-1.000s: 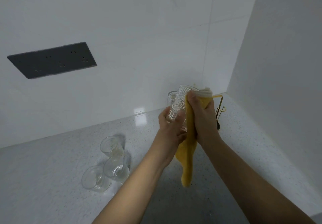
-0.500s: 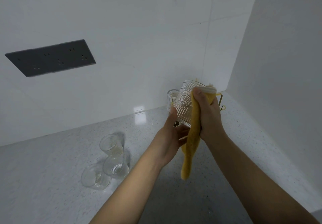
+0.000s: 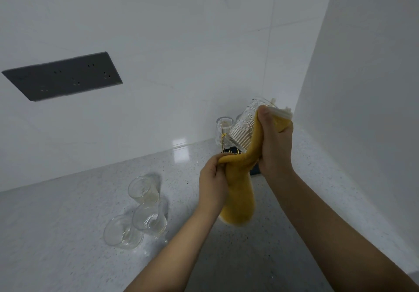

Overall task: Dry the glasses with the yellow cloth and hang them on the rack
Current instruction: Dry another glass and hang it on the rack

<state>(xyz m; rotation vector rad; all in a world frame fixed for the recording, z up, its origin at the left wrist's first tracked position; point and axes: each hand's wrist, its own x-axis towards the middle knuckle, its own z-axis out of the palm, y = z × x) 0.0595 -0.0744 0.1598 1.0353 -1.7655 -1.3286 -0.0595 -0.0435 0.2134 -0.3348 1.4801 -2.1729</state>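
While drying proceeds: right hand (image 3: 275, 146) gripping patterned glass (image 3: 246, 125) through yellow cloth (image 3: 240, 192), left hand (image 3: 213, 178) pinching cloth's fold. Already hanging on rack (image 3: 224, 143): one glass (image 3: 223, 130). Still waiting on desk (image 3: 68, 235): three glasses (image 3: 138, 214).

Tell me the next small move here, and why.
Probably pull the yellow cloth away with the left hand, which pinches its edge. The right hand holds the embossed glass against it, and the rack sits just below.
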